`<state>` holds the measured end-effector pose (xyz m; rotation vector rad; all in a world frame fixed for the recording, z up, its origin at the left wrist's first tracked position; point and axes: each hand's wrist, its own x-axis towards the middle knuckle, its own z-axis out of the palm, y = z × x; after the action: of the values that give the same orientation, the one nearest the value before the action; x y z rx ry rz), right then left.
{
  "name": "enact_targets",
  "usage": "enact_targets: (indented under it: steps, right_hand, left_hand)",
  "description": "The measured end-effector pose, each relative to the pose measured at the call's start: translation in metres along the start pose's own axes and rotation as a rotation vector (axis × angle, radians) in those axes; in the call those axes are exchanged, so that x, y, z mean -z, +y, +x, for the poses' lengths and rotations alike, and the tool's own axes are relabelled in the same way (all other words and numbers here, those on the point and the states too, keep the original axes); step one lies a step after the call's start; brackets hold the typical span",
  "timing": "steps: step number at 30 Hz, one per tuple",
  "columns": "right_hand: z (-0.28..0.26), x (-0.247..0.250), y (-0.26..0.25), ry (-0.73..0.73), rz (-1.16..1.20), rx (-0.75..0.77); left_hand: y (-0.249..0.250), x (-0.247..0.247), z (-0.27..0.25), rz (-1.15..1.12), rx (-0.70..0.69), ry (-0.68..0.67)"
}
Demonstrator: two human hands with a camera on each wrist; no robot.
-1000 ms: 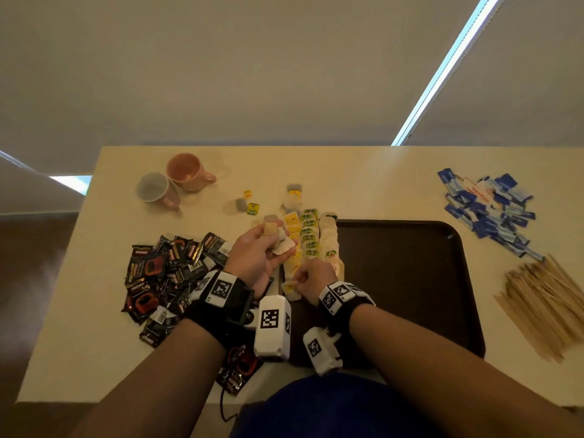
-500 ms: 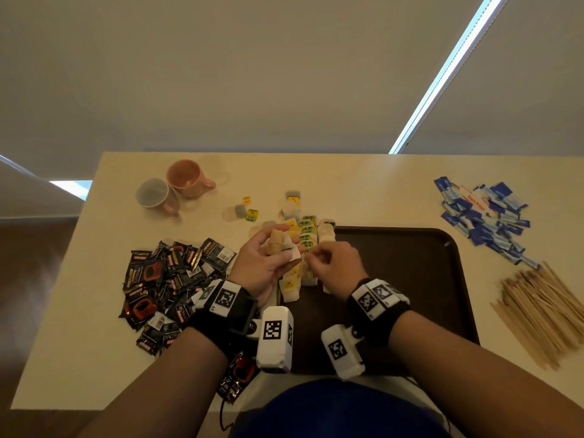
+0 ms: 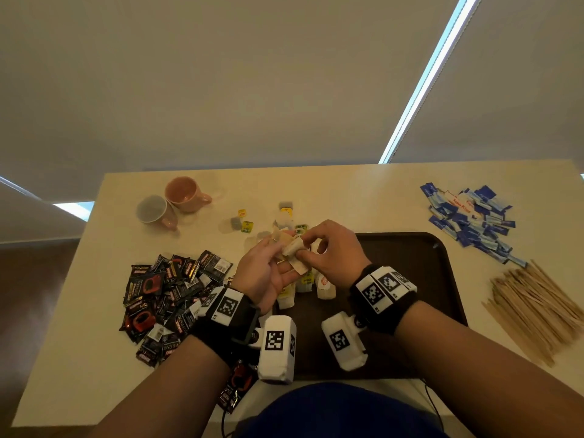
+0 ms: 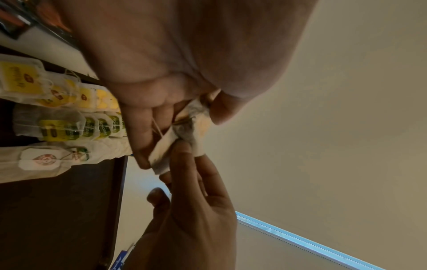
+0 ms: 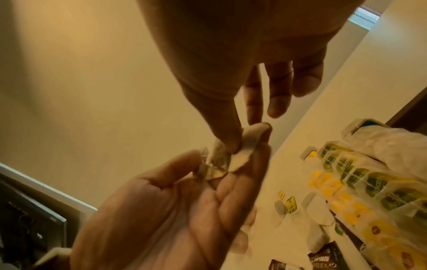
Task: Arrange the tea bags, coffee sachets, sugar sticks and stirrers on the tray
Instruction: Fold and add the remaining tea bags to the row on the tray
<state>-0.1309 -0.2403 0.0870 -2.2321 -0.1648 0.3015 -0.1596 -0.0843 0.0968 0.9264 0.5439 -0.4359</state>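
My left hand (image 3: 282,259) is palm up over the tray's left edge, its thumb and fingers holding a small bunch of crumpled tea bags (image 3: 286,245). My right hand (image 3: 300,249) pinches one tea bag (image 5: 245,142) of that bunch between thumb and forefinger, its other fingers spread. Beneath the hands, rows of tea bags (image 3: 303,284) with yellow, green and white tags (image 4: 67,127) lie on the left part of the dark brown tray (image 3: 410,279). The coffee sachets (image 3: 170,295), sugar sticks (image 3: 471,216) and wooden stirrers (image 3: 537,308) lie on the table.
Two mugs (image 3: 186,194) lie on their sides at the back left. A few loose tea bags (image 3: 243,222) are scattered behind the tray. The black sachet pile sits left of the tray, the sugar sticks and stirrers to its right. The table's front edge is at my body.
My right hand has left the tea bag rows on the tray, risen to my left hand and pinched a tea bag there. My left hand has shifted slightly right.
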Motion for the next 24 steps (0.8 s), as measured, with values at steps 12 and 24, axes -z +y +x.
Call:
enact_targets:
  steps: [12, 24]
  right_hand:
    - [-0.014, 0.008, 0.019, 0.044, 0.364, -0.076]
    - [-0.029, -0.037, 0.043, -0.224, 0.557, -0.513]
  left_hand:
    - [0.001, 0.004, 0.000, 0.028, -0.035, 0.078]
    - [-0.002, 0.017, 0.004, 0.231, -0.080, 0.139]
